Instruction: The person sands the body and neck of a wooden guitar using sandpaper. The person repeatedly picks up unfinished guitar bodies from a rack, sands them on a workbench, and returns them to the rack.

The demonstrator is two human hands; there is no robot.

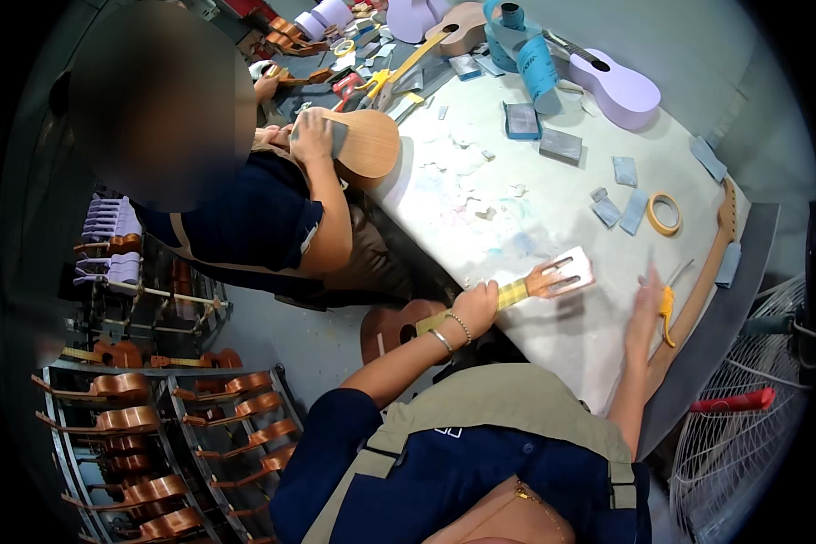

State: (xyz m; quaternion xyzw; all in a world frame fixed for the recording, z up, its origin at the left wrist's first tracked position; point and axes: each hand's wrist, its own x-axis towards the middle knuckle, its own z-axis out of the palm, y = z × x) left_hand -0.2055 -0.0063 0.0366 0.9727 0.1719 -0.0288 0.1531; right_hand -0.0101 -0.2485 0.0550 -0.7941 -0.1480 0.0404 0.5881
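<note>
gripping the neck of a small brown ukulele point(426, 319), your left hand point(477, 306) is clenched around the yellow-taped part, the pale headstock point(567, 270) just past your fingers on the white table point(553, 335). your right hand point(645, 299) lies flat, fingers released, beside a yellow-handled tool point(667, 308). the taping looks done; any further work seems not yet begun.

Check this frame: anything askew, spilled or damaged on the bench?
Nothing looks damaged. The white table is smeared with pale blue and pink stains and strewn with sanding blocks. The left hand grips the neck of a small ukulele whose body hangs off the table edge. The right hand rests by yellow-handled snips.
</note>
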